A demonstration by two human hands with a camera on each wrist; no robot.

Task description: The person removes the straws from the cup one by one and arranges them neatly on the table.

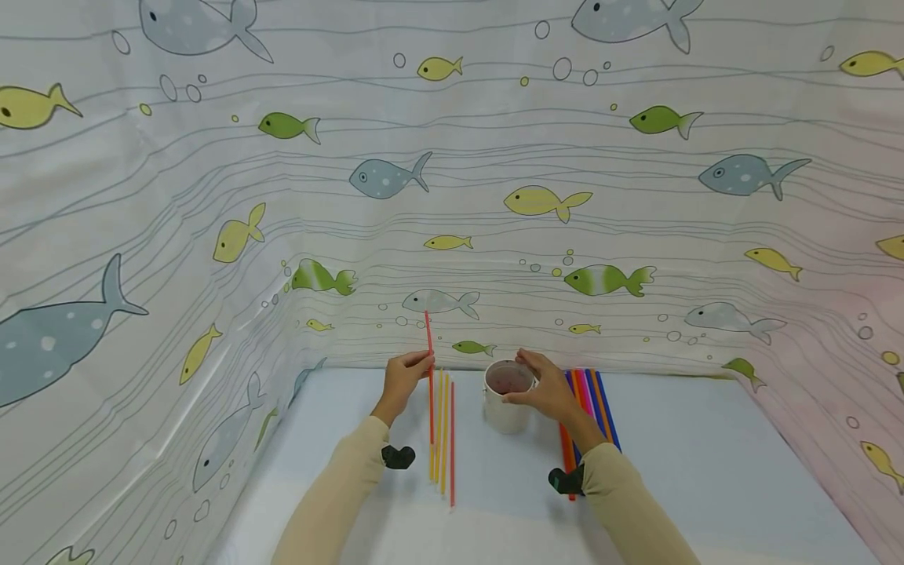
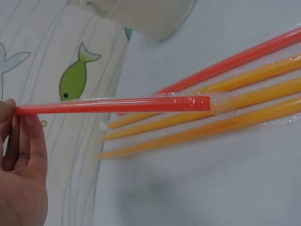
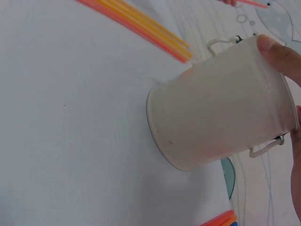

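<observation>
My left hand [image 1: 402, 382] pinches a red straw [image 1: 428, 333] in a clear wrapper near its middle. The straw's top end points up, and its lower part hangs over yellow straws [image 1: 442, 439] and another red straw [image 1: 453, 451] lying on the table. In the left wrist view the fingers [image 2: 35, 146] hold the red straw [image 2: 141, 104]. My right hand [image 1: 551, 388] grips the rim of a white bucket [image 1: 507, 416], thumb and fingers on its right side. The bucket stands upright between the hands, white side loops [image 3: 265, 147] showing in the right wrist view.
To the right, partly under my right forearm, lie several blue, orange, red and pink straws [image 1: 603, 404]. A wall covering printed with fish [image 1: 537, 202] rises behind and at both sides of the white table [image 1: 706, 471].
</observation>
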